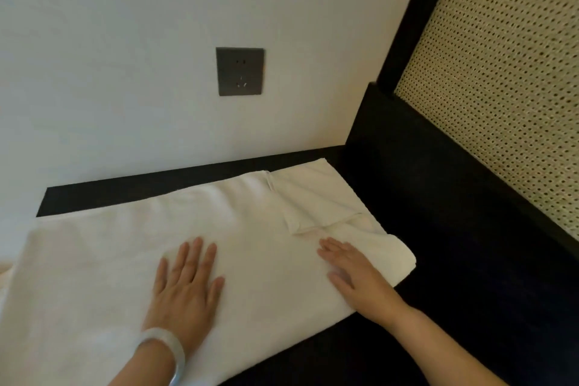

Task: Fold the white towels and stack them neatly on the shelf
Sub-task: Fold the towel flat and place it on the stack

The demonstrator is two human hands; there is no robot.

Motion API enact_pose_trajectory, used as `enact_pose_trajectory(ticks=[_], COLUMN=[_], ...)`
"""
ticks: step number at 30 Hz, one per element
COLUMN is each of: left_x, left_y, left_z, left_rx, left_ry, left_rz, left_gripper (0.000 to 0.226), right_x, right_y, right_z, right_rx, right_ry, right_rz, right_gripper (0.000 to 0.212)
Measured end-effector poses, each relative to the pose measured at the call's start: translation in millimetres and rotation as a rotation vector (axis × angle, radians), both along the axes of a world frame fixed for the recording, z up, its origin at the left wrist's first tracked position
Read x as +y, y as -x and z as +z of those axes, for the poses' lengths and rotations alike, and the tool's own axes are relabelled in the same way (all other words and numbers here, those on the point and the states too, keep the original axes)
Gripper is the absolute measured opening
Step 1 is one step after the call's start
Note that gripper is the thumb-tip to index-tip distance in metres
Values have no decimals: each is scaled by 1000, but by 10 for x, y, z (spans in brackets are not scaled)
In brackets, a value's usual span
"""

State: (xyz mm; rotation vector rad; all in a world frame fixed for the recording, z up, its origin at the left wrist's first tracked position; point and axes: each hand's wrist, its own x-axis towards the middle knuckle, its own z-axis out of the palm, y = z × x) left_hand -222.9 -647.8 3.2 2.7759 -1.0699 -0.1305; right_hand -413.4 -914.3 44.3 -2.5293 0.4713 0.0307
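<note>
- The white wall [109,56] fills the upper left of the frame, and a woven cane panel [501,88] in a dark frame fills the upper right.
- A dark table [454,307] runs across the lower right.
- A large white towel [94,260] lies spread on it across the lower left and centre, under both hands.
- A smaller folded towel [313,197] rests on its upper right part, just above the right hand.
- The left hand [185,288], at lower centre, lies palm down with fingers straight and spread, gripping nothing.
- The right hand [354,276] presses flat near the towel's right edge, fingers together, holding nothing.
- A grey socket [240,71] sits on the wall.
- A pale bracelet [169,351] circles the left wrist.
</note>
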Motion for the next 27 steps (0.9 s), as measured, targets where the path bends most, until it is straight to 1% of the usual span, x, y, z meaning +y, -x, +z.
enact_pose_trajectory(ticks=[1, 2, 3, 4, 5, 6, 7, 8, 10, 12, 13, 16, 18, 20, 23, 24, 27], left_x=[8, 10, 0, -31, -83, -158, -257, -382, -647, -878, -950, -1014, -1020, -1009, -1020, -1023, -1041], left_y=[-1, -7, -6, -5, -1, 5, 13, 16, 18, 24, 37, 82, 91, 78, 84, 94, 124], left_z=[0, -15, -18, -16, -10, 0, 22, 57, 137, 143, 111, -9, -44, -48, -42, -33, 8], left_rx=[-8, -27, -45, -61, -79, -102, -127, -149, -134, -84, -66, -44, -89, -91, -95, -93, -92], left_ry=[15, 27, 31, 36, 44, 55, 67, 81, 75, 48, 42, 45, 108, 139, 134, 136, 132], left_rz=[-1, 2, 14, 32, 54, 65, 63, 53, 21, -22, -35, -27, -21, -29, -9, 2, 8], left_gripper=[63, 64, 65, 67, 70, 73, 75, 76, 71, 63, 63, 72, 75, 77, 76, 76, 80], right_x=[-75, -182, -313, -458, -603, -742, -851, -927, -1019, -1070, -1094, -1161, -1145, -1133, -1180, -1187, -1135], right_y=[4, 5, 16, 29, 56, 77, 99, 119, 191, 272, 310, 375, 405, 435, 505, 515, 502], right_z=[52, 109, 178, 253, 322, 377, 416, 445, 492, 540, 565, 578, 592, 621, 610, 561, 341], right_rx=[-96, -184, -222, -205, -140, -48, 46, 127, 255, 318, 330, 308, 248, 179, 98, 121, 273], right_ry=[-126, -172, -139, -86, -63, -91, -164, -257, -422, -520, -551, -554, -585, -613, -564, -505, -308], right_rz=[-126, -291, -455, -588, -687, -755, -797, -808, -752, -662, -627, -536, -494, -477, -565, -600, -644], right_gripper=[39, 38, 37, 34, 31, 27, 23, 23, 23, 20, 19, 14, 15, 19, 21, 22, 24])
